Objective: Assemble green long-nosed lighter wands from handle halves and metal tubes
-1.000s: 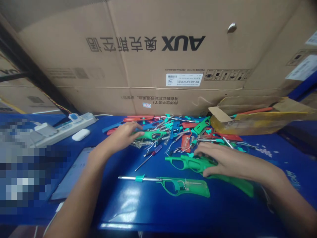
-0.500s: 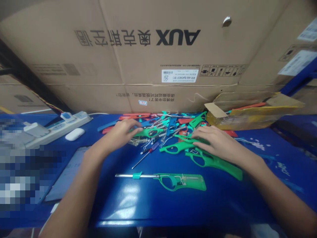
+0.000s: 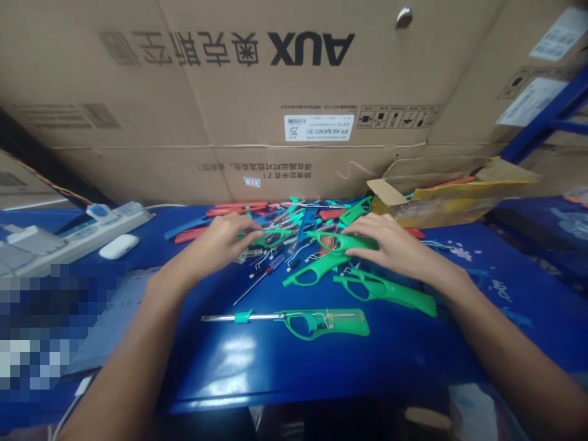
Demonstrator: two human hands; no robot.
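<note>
My right hand [image 3: 390, 245] is closed on a green lighter casing [image 3: 340, 242], thumb below and fingers above, its trigger loop pointing left. Two more green half casings, one on the left [image 3: 316, 269] and one on the right [image 3: 390, 293], lie just below that hand. My left hand [image 3: 229, 239] has its thumb and fingers curled around the end of another green casing [image 3: 278, 237] at the pile's left side. Nearer to me lies an opened long-neck lighter [image 3: 344, 321], with a metal tube, a teal clip and inner parts showing. A small screwdriver [image 3: 264, 275] rests between.
Behind the hands spreads a pile of red, blue and green lighter parts [image 3: 307, 223]. An open carton [image 3: 436, 205] stands at the back right, before a large cardboard box [image 3: 229, 110]. On the left are a power strip [image 3: 105, 226] and a white earbud case [image 3: 119, 246].
The green casing in my right hand has turned, so its trigger loop now shows more fully. My left hand keeps its place at the pile. The whole view has shifted slightly.
</note>
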